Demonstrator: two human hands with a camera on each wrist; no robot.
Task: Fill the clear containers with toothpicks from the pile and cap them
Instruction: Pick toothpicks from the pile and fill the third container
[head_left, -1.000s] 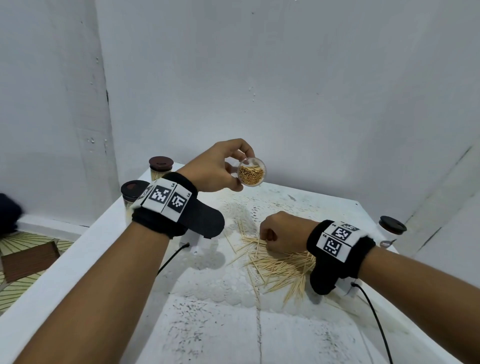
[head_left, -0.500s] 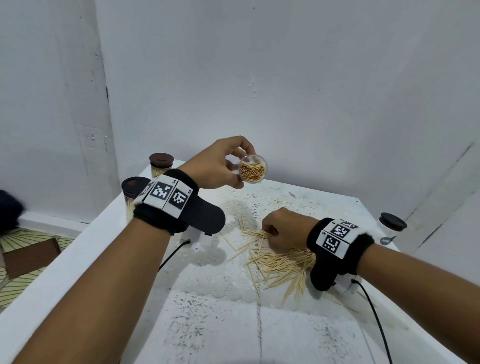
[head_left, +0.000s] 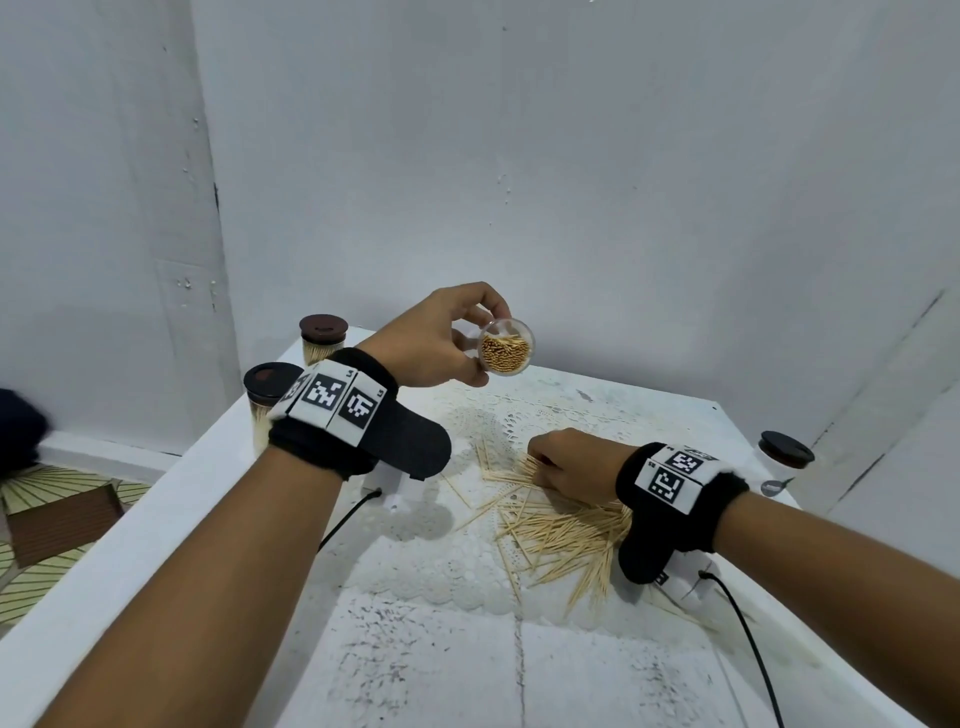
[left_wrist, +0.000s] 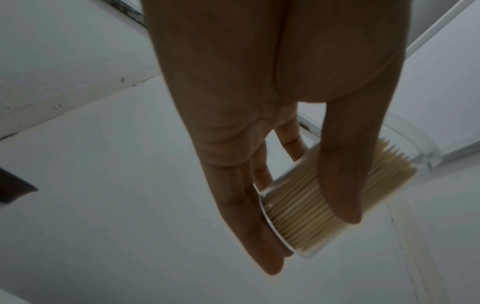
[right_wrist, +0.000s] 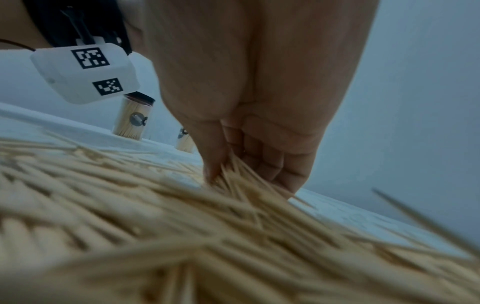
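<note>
Change: right hand (head_left: 569, 462) shifts slightly along the toothpick pile (head_left: 561, 525), pinching toothpicks.
Left hand (head_left: 431, 343): holds the uncapped container (head_left: 505, 347) aloft.
Room: bare counter (head_left: 467, 670) nearside.

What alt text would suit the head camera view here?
A left hand holds up an uncapped clear plastic container of toothpicks while the right hand gathers from a pale wooden toothpick pile on a white table.

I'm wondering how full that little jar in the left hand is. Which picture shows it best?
The left wrist view: the jar lies side-on between thumb and fingers, toothpicks packed along it. The head view shows only its open mouth. The right wrist view misses it.
</note>
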